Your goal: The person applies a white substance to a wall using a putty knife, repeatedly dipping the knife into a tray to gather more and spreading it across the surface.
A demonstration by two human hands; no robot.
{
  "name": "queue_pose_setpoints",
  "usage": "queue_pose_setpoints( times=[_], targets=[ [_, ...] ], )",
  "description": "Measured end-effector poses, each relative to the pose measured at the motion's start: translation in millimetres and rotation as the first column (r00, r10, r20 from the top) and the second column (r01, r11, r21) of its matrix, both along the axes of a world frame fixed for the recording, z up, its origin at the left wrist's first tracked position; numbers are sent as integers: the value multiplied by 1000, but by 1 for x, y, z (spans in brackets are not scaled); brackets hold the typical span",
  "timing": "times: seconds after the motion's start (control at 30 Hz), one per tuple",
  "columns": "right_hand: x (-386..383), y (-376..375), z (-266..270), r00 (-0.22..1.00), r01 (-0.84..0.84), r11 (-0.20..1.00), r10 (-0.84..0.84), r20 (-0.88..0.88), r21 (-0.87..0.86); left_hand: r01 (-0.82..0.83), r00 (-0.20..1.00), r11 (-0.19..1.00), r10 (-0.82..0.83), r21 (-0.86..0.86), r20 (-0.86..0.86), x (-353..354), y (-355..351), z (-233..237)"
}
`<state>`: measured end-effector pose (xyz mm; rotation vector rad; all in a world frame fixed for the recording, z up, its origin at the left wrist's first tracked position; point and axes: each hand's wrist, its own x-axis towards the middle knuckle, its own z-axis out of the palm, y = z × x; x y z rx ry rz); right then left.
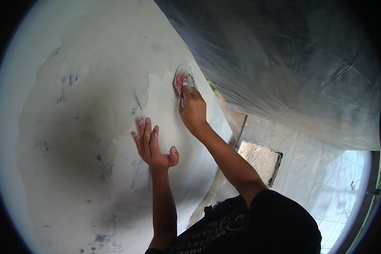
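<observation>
My right hand (194,111) grips a putty scraper (183,80) with a red, putty-smeared body and a pale edge. The scraper lies against the wall (127,55), near its right-hand edge. Lower and to the left, my left hand (153,148) is open, fingers spread and thumb out, resting on or very close to the same surface. White smears coat the fingertips of both hands. Across the wall, patches of whitish putty show uneven borders, with dark marks and scuffs between them.
A large grey plastic sheet (283,55) hangs along the right. Below it, a shallow dark-rimmed tray (279,163) of cream-white material sits on the tiled floor (300,169). A small object (353,185) lies on the tiles farther right.
</observation>
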<state>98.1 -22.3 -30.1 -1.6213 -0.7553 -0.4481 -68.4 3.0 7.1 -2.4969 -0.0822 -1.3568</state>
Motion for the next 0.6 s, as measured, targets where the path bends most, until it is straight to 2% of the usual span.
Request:
queue_pose_setpoints(
  times=[0.07, 0.1, 0.17, 0.2, 0.27, 0.33, 0.4, 0.47, 0.53, 0.6],
  targets=[
    [-29, -18, -27, 989, -124, 991, 120, -85, -40, 0, 1000, 1000, 0, 2, 7, 2, 0, 0],
    [-34, -25, -36, 989, -121, 992, 116, -91, -41, 4, 1000, 1000, -4, 7, 9, 2, -1, 0],
    [-37, -36, -39, 995, -89, 979, 94, -20, 185, -14, 1000, 1000, 14, 24, -8, 2, 0, 1],
    [-31, -36, -38, 995, -88, 979, 94, -24, 185, -43, 999, 998, 43, 37, -21, 1, -1, 1],
    [-1, -36, -5, 986, -50, 980, 79, -146, 191, -56, 998, 998, 57, 36, -26, 1, -2, 1],
    [30, -17, 12, 998, 35, 974, -23, -59, 226, -69, 997, 997, 70, 40, -21, 2, -2, 3],
    [39, 0, 16, 998, 53, 983, -48, -32, 173, -70, 997, 997, 71, 45, -28, 3, -3, 3],
    [36, 12, 13, 999, 13, 999, -14, -36, -29, -85, 996, 995, 87, 47, -30, 3, -4, 3],
    [16, 3, -6, 1000, 14, 1000, -14, -20, -10, -97, 995, 994, 99, 54, -30, 4, -4, 5],
    [-12, -15, -33, 995, -81, 997, 81, -64, -2, -109, 992, 992, 113, 70, -48, 5, -4, 4]
  ],
)
